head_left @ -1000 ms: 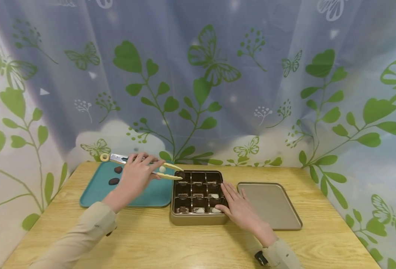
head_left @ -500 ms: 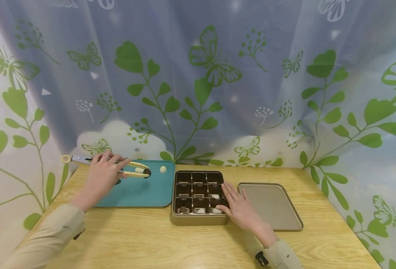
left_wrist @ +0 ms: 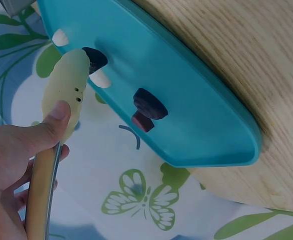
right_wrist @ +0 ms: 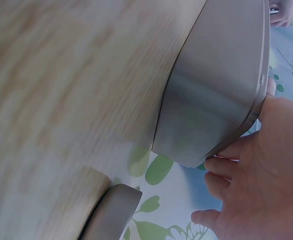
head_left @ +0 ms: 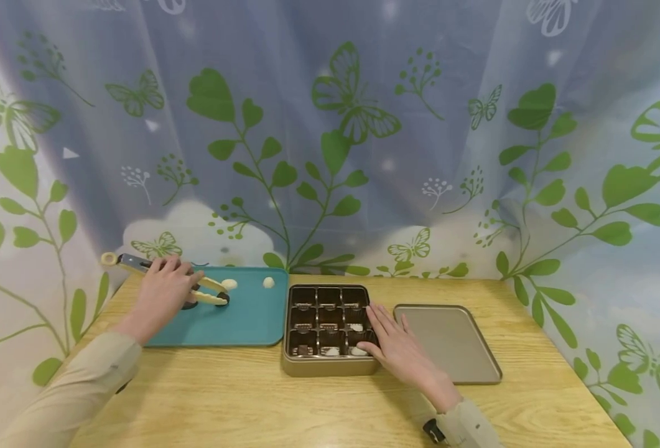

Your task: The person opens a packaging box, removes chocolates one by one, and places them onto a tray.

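Note:
My left hand [head_left: 162,289] grips yellow-tipped tongs [head_left: 134,264] over the left part of a teal tray [head_left: 251,323]. A dark chocolate [head_left: 224,299] is at the tongs' tips; I cannot tell whether it is pinched or resting on the tray. Close by are two white pieces, one white chocolate [head_left: 229,284] and another white chocolate [head_left: 269,282]. In the left wrist view, an oval dark chocolate [left_wrist: 150,104] lies against a reddish-brown piece [left_wrist: 142,121]. My right hand [head_left: 399,351], fingers extended, rests on the right rim of a divided metal box [head_left: 330,367].
Several compartments in the box's front and right hold pieces, among them a brown chocolate [head_left: 303,350] and a white piece [head_left: 331,351]. A flat metal lid [head_left: 458,345] lies right of the box on the wooden table [head_left: 240,398]. A patterned curtain [head_left: 330,186] hangs behind.
From the box's back-left compartment, the left hand has carried the tongs and dark chocolate left, over the tray, then lowered the tips. My right hand has stayed on the box.

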